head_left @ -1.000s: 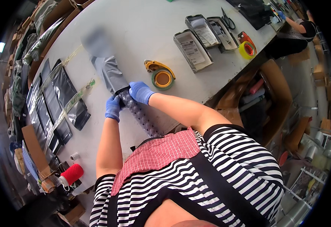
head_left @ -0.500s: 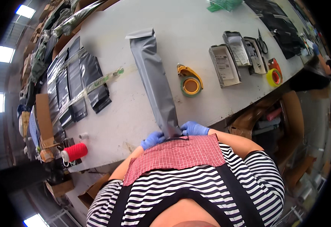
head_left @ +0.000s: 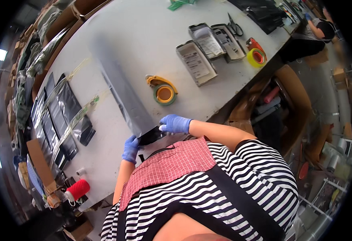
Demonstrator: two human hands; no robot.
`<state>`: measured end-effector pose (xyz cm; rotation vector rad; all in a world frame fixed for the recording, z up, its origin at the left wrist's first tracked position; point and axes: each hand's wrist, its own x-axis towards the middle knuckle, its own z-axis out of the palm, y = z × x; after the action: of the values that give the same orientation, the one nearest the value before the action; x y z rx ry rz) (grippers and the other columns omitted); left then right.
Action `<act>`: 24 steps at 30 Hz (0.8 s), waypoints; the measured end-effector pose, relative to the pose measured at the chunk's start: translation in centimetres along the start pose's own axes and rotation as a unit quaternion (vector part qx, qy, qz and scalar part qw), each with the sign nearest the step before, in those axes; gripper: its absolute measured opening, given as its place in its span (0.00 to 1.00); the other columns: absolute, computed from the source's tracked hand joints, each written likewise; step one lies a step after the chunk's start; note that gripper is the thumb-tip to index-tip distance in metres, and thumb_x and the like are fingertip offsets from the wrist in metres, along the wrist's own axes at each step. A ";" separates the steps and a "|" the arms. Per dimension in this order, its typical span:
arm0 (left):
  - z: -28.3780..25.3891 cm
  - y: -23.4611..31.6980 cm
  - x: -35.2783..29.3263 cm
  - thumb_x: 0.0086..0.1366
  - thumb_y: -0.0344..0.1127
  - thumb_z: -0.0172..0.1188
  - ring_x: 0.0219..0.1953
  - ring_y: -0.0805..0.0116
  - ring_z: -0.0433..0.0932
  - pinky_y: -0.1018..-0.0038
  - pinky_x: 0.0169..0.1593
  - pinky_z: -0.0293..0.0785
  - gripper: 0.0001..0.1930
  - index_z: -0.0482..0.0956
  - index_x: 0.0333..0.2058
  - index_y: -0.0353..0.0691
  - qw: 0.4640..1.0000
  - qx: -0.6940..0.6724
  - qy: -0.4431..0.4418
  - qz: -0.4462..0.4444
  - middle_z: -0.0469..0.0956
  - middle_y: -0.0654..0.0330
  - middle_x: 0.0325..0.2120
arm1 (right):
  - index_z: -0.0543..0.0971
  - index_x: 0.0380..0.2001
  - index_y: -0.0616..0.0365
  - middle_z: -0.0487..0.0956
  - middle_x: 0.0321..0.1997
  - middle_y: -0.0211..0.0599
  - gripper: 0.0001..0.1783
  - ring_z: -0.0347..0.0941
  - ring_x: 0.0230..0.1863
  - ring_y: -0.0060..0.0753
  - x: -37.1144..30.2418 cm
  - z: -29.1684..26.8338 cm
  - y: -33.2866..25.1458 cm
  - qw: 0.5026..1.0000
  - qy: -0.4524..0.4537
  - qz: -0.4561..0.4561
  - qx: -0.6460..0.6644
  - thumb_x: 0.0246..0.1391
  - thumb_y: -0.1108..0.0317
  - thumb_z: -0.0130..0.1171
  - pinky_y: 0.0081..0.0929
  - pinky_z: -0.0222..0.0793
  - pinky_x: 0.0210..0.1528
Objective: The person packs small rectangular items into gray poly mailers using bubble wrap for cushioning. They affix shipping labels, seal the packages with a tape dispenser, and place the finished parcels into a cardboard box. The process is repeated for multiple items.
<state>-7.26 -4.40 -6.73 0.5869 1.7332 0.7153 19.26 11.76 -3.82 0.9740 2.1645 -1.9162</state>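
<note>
A long grey plastic bag (head_left: 123,88) stretches across the table away from me, its far end smeared by motion. At the near end its mouth gapes, showing a dark inside. My left hand (head_left: 131,148), in a blue glove, is closed on the left corner of that mouth. On the other side my right hand (head_left: 176,123), gloved in blue too, has its fingers bent at the right edge of the mouth; the fingertips are partly hidden. A yellow tape dispenser (head_left: 165,94) with a roll of tape lies just right of the bag.
Several open narrow boxes (head_left: 197,66) with papers, scissors (head_left: 234,28) and a red dispenser with yellow tape (head_left: 256,57) sit at the right. Black plastic bags (head_left: 59,108) lie taped at the left, near a red thread spool (head_left: 77,189). Another person (head_left: 322,32) is far right.
The view has turned, shifting the table's things leftward. The bag's near end, bunched between my hands before, is now spread wider with its dark inside showing. My hands have moved apart.
</note>
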 end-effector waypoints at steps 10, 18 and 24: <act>0.3 -1.0 -0.7 0.71 0.38 0.49 0.22 0.61 0.82 0.72 0.23 0.76 0.15 0.77 0.47 0.34 0.999 -0.005 0.042 -0.018 0.83 0.53 0.30 | 0.80 0.38 0.59 0.82 0.41 0.47 0.14 0.79 0.42 0.50 -10.3 -29.7 6.0 0.851 0.504 -0.005 -0.149 0.55 0.60 0.57 0.42 0.73 0.47; 0.9 -0.2 -1.1 0.71 0.36 0.46 0.22 0.63 0.82 0.73 0.23 0.74 0.15 0.78 0.46 0.35 0.995 0.007 0.085 -0.049 0.83 0.54 0.31 | 0.84 0.40 0.56 0.83 0.43 0.48 0.15 0.80 0.47 0.51 -4.3 -34.7 4.3 0.829 0.317 0.199 -0.415 0.55 0.60 0.58 0.43 0.76 0.49; 1.0 -0.4 -1.3 0.70 0.34 0.45 0.22 0.63 0.82 0.73 0.23 0.74 0.15 0.77 0.47 0.35 0.994 -0.021 0.092 -0.057 0.83 0.53 0.31 | 0.83 0.39 0.56 0.82 0.44 0.52 0.14 0.79 0.47 0.52 -2.9 -35.7 5.8 0.820 0.314 0.211 -0.430 0.55 0.60 0.57 0.46 0.74 0.51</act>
<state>-5.94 -5.45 -6.38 0.3990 1.9001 0.7410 36.50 43.50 0.01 1.7555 2.3790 -0.2991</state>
